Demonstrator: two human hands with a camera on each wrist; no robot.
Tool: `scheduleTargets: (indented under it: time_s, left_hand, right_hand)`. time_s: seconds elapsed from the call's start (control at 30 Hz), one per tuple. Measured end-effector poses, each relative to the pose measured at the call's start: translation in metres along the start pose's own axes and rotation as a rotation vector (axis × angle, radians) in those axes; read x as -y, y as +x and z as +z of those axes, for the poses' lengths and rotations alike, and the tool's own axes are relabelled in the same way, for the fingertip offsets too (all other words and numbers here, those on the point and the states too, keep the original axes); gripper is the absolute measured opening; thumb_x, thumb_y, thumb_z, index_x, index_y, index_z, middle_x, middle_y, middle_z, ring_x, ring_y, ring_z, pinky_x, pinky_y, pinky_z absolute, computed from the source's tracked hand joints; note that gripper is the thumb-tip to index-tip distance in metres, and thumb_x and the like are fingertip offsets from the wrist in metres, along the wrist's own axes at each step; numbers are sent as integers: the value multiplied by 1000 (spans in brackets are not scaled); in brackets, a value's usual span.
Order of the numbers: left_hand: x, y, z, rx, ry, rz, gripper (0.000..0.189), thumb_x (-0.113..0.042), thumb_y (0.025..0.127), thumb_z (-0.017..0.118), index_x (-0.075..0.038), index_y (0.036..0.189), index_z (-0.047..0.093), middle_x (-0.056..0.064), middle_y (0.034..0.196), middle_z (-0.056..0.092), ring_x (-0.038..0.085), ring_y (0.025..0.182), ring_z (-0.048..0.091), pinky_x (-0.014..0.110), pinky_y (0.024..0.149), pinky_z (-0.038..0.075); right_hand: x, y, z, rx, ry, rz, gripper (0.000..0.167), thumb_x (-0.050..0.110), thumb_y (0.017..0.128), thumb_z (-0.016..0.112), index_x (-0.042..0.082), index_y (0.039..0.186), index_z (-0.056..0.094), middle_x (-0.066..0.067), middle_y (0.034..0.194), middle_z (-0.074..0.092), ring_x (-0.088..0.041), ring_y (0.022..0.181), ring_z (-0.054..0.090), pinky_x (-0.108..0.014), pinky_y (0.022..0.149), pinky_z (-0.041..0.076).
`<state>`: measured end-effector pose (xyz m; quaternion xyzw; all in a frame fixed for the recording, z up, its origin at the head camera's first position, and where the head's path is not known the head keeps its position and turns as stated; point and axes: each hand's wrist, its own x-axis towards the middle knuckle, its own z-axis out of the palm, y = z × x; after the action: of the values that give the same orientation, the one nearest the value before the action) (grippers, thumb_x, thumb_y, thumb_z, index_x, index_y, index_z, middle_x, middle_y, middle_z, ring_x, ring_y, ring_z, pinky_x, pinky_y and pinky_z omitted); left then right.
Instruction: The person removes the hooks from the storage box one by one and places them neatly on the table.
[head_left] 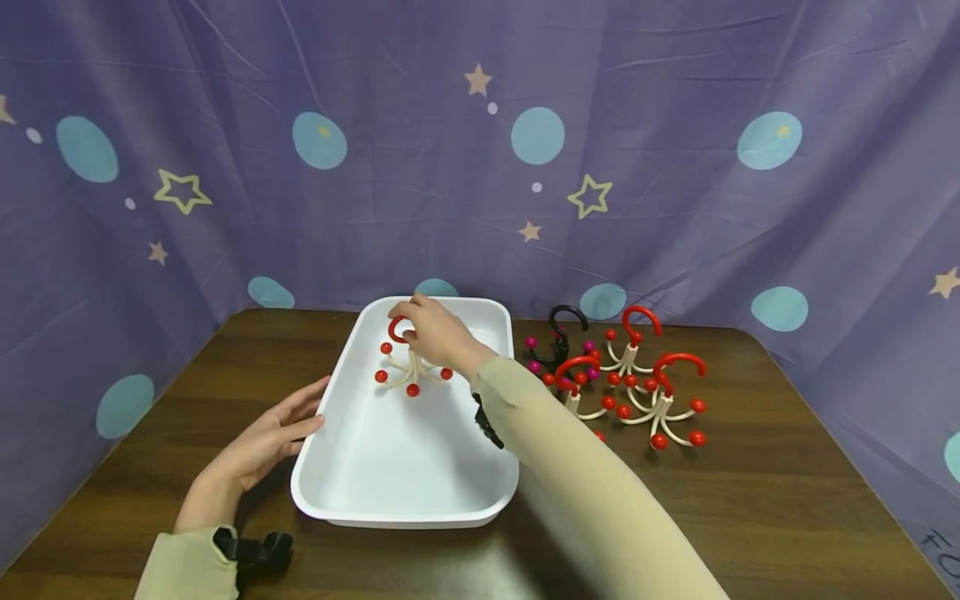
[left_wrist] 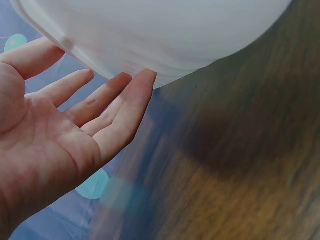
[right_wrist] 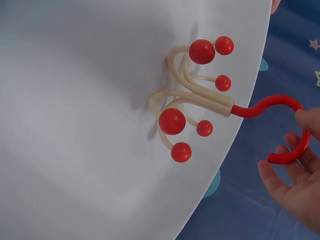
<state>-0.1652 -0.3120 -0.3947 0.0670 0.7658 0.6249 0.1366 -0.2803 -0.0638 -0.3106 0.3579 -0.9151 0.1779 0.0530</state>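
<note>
My right hand [head_left: 440, 333] pinches the red hook of a hanger [right_wrist: 206, 102] between thumb and fingers. This hanger has a cream stem that splits into several curved prongs tipped with red balls. Its prongs sit low over the floor of a white tray [head_left: 405, 517], toward the far end. At the tray's left side, my left hand [head_left: 258, 442] rests its fingertips against the outer wall and rim, fingers spread and only slightly bent. The left wrist view shows those fingertips [left_wrist: 147, 75] touching the tray's underside edge.
Right of the tray, several similar red-hooked hangers [head_left: 662, 408] stand close together on the brown wooden table [head_left: 787, 500]. A black-hooked hanger [head_left: 561, 354] with magenta balls is behind them. A purple patterned curtain [head_left: 420, 150] hangs behind the table.
</note>
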Motion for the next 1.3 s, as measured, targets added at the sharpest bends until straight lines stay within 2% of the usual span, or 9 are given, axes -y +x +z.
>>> scheduleTargets:
  time_s: [0.1, 0.3, 0.43, 0.53, 0.57, 0.97, 1.3]
  left_hand:
    - [1, -1, -1, 1, 0, 3, 64, -17, 94, 49, -14, 147, 13, 19, 141, 29, 12, 101, 58, 38, 78, 50]
    - [2, -4, -2, 5, -9, 12, 64, -18, 94, 49, -14, 147, 13, -3, 129, 42, 11, 102, 58, 38, 78, 50]
    - [2, -3, -2, 4, -7, 11, 64, -17, 94, 48, -13, 147, 13, 8, 136, 38, 12, 102, 58, 38, 78, 50]
    - [1, -3, -1, 3, -6, 11, 63, -17, 94, 48, -14, 147, 13, 23, 142, 26, 14, 101, 59, 38, 78, 50]
    - [1, -3, -1, 5, -8, 13, 63, -17, 94, 48, -14, 147, 13, 24, 142, 25, 14, 101, 59, 38, 78, 50]
    - [-1, -1, 1, 10, -3, 11, 63, -17, 94, 48, -14, 146, 14, 23, 142, 25, 14, 103, 57, 38, 78, 50]
    - [-2, -1, 1, -1, -9, -1, 63, -18, 93, 50, -14, 146, 15, 21, 141, 27, 15, 102, 58, 39, 78, 50]
  right_hand:
    - [-1, -1, 0, -21, 8, -12, 33, 6, 88, 54, 19, 118, 57, -1, 111, 53, -15, 101, 53, -25, 86, 43]
    - [-1, -4, 0, -45, 9, -11, 30, 4, 89, 51, 20, 112, 61, 2, 107, 59, -12, 99, 55, -24, 87, 42]
    - [-3, -7, 0, -65, 15, 3, 30, 3, 89, 53, 21, 111, 62, 3, 109, 60, -11, 101, 55, -25, 87, 42]
    - [-6, -8, 0, -93, 25, 7, 29, 4, 88, 54, 21, 110, 63, 4, 109, 61, -11, 102, 56, -25, 87, 43]
    - [-6, -9, 0, -102, 31, 7, 29, 4, 88, 54, 21, 109, 63, 4, 108, 61, -11, 101, 56, -25, 86, 43]
    - [-2, -25, -1, -123, 133, -74, 23, 6, 89, 54, 18, 105, 65, 4, 97, 63, -11, 93, 58, -21, 84, 43]
    - [5, -39, -12, -49, 190, -95, 22, 6, 89, 56, 17, 105, 65, 3, 97, 62, -11, 94, 57, -21, 86, 42]
